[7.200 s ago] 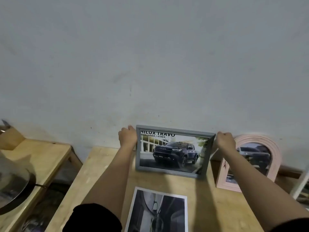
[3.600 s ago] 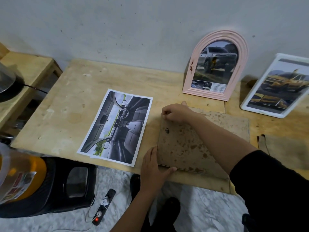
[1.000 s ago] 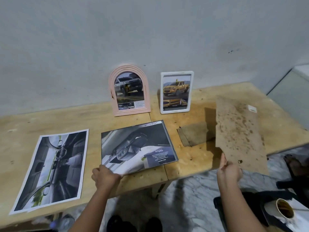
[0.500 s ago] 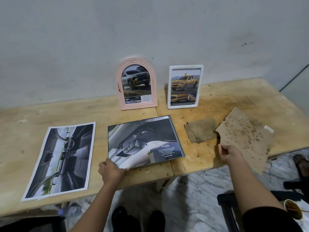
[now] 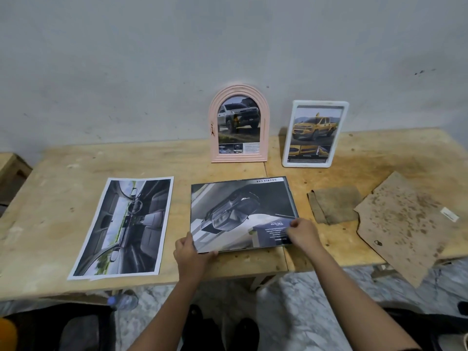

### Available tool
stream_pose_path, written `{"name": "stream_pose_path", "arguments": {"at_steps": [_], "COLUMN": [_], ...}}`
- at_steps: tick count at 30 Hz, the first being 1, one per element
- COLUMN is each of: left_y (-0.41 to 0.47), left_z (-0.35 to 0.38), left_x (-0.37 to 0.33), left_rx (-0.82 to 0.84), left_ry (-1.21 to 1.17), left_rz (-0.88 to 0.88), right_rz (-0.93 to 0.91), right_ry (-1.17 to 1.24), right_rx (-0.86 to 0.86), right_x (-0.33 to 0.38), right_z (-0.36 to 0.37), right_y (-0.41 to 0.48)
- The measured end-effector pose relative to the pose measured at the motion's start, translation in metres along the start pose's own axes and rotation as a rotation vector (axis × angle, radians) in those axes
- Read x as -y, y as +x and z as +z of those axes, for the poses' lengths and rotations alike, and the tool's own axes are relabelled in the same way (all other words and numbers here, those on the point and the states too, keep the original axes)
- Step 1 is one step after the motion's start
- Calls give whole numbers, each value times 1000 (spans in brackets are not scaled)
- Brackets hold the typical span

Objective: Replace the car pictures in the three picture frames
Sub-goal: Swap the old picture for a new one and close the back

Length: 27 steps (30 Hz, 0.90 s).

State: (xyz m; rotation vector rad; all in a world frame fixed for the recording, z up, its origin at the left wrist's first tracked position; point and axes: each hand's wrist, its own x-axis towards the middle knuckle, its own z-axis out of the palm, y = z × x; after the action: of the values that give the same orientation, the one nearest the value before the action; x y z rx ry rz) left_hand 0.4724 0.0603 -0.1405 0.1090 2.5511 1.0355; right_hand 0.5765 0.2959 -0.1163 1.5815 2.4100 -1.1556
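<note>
Now:

1. Table point(image 5: 63, 198): carries everything. Both hands work at its near edge.
2. Backing board point(image 5: 405, 224): was in the right hand half a second ago. It now lies flat, well to the right of that hand, overhanging the edge. So the frame back is open.
3. Interior print point(image 5: 121, 226): flat, left of the left hand, untouched. Likely the replacement.
4. Grey frame point(image 5: 292, 198): face down between the hands, car print point(image 5: 240, 211) still seated in it.
5. Pink arched frame point(image 5: 239, 125) and white frame point(image 5: 315, 134): upright at the wall, beyond the hands, truck pictures still in. Two left to do.
6. Cloth point(image 5: 334, 203): just beyond and right of the right hand.
7. Left hand point(image 5: 190, 254): fingers curled round the grey frame's near-left corner, steadying it.
8. Right hand point(image 5: 302, 233): has moved onto the car print's near-right corner, thumb and fingers closed on it. Looks like a pinch to peel it out.
</note>
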Motion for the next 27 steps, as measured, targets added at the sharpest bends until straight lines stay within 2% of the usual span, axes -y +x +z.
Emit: {"name": "stream_pose_path", "arguments": {"at_steps": [3, 7, 12, 16, 20, 27], "left_y": [0, 3, 6, 8, 9, 5], "left_z": [1, 1, 1, 2, 1, 3], "left_x": [5, 8, 11, 14, 17, 12], "left_rx": [-12, -6, 9, 22, 26, 58], "left_ry": [-4, -23, -32, -28, -21, 19], "left_rz": [23, 24, 12, 21, 29, 60], "right_rz": [-10, 33, 172, 26, -76, -65], "right_ry": [-309, -348, -71, 144, 154, 388], "right_rx": [-39, -54, -100, -71, -133, -338], "right_x": [0, 1, 1, 3, 5, -19], "right_z": [12, 19, 7, -3, -12, -52], "right_y": [0, 5, 21, 25, 16, 2]}}
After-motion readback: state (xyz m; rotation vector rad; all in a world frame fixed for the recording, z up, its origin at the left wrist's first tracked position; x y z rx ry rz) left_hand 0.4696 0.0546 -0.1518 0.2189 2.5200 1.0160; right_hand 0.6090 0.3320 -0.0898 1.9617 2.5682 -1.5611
